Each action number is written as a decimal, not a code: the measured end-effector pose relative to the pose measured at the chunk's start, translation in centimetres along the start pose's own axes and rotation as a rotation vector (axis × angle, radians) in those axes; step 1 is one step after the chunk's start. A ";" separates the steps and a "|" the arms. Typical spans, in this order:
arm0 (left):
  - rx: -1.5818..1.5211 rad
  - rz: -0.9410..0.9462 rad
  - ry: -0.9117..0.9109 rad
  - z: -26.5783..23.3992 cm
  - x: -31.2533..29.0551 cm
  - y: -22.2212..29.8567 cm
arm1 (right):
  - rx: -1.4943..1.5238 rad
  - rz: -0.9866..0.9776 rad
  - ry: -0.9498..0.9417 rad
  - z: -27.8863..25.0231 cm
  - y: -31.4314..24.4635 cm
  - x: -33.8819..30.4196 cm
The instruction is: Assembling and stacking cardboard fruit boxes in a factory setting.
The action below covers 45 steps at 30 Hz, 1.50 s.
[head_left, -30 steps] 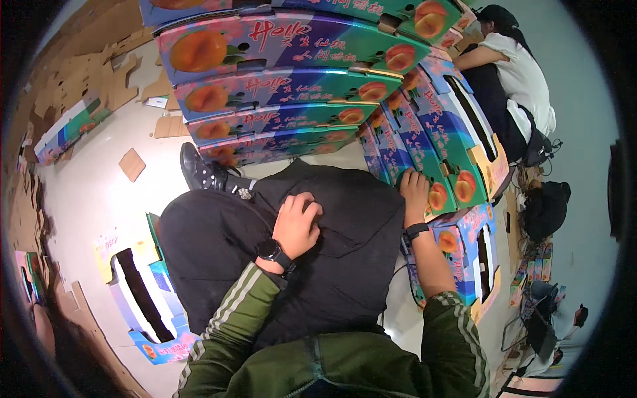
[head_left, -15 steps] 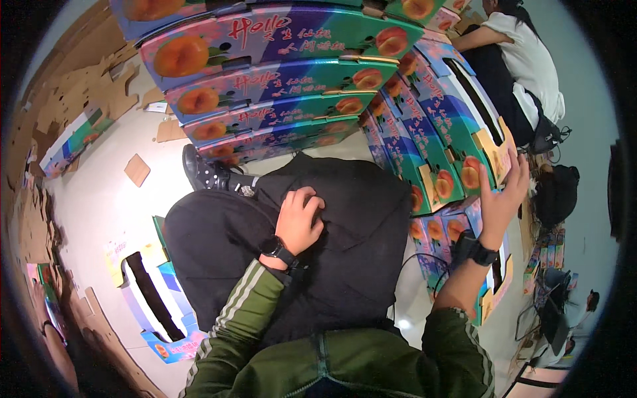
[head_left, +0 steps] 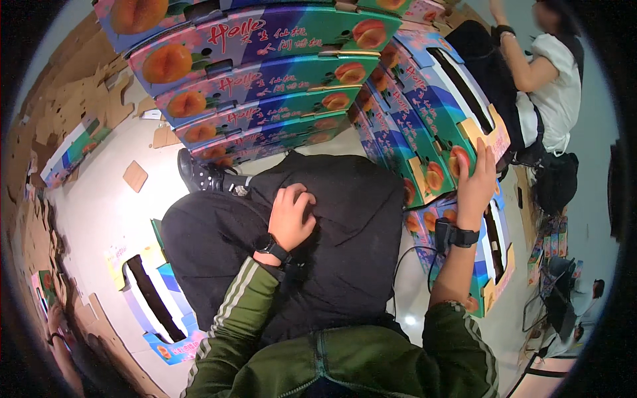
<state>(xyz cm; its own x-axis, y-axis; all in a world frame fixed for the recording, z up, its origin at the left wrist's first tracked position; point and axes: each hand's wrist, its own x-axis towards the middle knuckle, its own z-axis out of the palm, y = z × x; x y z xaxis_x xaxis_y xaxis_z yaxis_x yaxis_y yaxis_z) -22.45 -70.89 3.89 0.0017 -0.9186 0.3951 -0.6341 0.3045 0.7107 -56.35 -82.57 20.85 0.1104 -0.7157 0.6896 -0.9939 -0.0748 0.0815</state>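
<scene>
My left hand [head_left: 290,217] lies on the black cloth over my lap [head_left: 352,219], its fingers loosely curled and apart, with nothing visible in them. My right hand [head_left: 476,184] rests its outstretched fingers on the near corner of the top fruit carton [head_left: 424,109] in the right-hand stack. That carton is colourful, printed with peaches, and has a long dark slot along its upper face. Straight ahead rises a taller stack of similar peach-printed cartons [head_left: 265,73]. Another slotted carton [head_left: 494,232] sits low beside my right wrist, partly hidden by it.
A slotted carton [head_left: 156,298] stands on the floor at my left. Flattened brown cardboard [head_left: 60,93] and a printed carton piece [head_left: 76,152] lie farther left. At the right, a person in a white top [head_left: 554,93] sits near the stack; another person's hand [head_left: 56,318] shows at the left edge.
My right hand has shifted left along the carton's corner, its fingers now closer together. My view has turned slightly. The person at right has raised an arm. My left hand stays on my lap.
</scene>
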 end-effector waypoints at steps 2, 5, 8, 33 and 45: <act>0.001 0.008 0.003 0.2 0.0 -0.1 | -0.026 0.026 0.058 0.1 -0.2 -0.1; 0.003 0.009 0.006 0.2 -0.1 -0.1 | 0.049 0.016 0.064 -0.8 -0.9 0.1; -0.001 0.001 0.001 0.0 -0.2 0.0 | 0.168 0.076 0.096 -1.6 -0.2 -0.5; -0.022 -0.006 0.019 0.4 -0.3 -0.5 | 0.167 0.246 -0.143 -0.8 -1.5 -5.4; -0.021 0.009 0.022 0.3 -0.4 -0.8 | -0.297 -0.289 -0.380 6.9 -4.5 -4.9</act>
<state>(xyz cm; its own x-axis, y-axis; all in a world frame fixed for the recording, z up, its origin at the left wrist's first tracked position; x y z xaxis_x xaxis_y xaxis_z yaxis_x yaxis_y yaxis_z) -22.13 -70.85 2.97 0.0131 -0.9100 0.4144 -0.6175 0.3186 0.7192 -52.49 -83.50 12.18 0.3135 -0.8990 0.3058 -0.8727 -0.1458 0.4660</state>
